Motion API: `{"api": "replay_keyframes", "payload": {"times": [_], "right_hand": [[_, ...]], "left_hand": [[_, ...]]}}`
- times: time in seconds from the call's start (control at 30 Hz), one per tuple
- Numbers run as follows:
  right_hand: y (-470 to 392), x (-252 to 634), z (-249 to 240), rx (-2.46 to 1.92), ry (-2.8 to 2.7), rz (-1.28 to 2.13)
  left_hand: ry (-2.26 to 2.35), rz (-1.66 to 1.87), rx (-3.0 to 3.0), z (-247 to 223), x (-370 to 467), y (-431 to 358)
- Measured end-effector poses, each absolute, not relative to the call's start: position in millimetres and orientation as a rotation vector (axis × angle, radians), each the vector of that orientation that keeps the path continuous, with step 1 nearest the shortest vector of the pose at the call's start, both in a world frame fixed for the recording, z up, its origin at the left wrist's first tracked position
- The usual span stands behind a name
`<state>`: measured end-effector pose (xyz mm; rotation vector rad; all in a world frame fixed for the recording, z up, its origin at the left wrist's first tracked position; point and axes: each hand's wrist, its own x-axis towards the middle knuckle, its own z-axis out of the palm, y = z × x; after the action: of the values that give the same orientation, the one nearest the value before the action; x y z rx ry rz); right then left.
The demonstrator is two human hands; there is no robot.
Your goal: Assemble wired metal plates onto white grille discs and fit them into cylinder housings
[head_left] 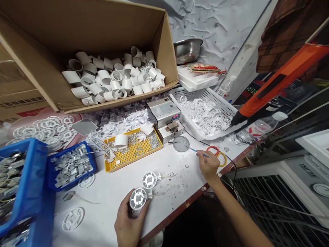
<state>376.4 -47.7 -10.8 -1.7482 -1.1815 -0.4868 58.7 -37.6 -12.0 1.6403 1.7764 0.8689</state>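
Observation:
In my left hand [130, 219] is a white cylindrical plastic housing with a spoked round top [138, 199], thumb and fingers around its sides. A second white spoked housing [149, 180] stands right behind it; from each a thin wire runs to the right. My right hand [209, 165] pinches a thin blue stick [202, 153], perhaps a small brush. Its tip reaches the edge of a round grey dish [181, 143]. Beside that dish stands a small metal machine [164, 116] with a red digital display.
A yellow perforated tray [133, 159] holds small metal pieces. Behind it, a cardboard box [171, 51] contains white tubes. Blue bins [94, 168] stand at left, a white basket [203, 135] of spoked discs at right. An orange-and-black tool [282, 79] slants in from upper right.

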Motion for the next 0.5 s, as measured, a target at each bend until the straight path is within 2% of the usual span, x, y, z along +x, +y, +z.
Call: {"api": "replay_keyframes", "payload": {"times": [0.5], "right_hand": [[-37,375,-28,-1.816,-0.743,-0.206]], "left_hand": [[1.738,0.893,1.702,-21,55,-39]]}}
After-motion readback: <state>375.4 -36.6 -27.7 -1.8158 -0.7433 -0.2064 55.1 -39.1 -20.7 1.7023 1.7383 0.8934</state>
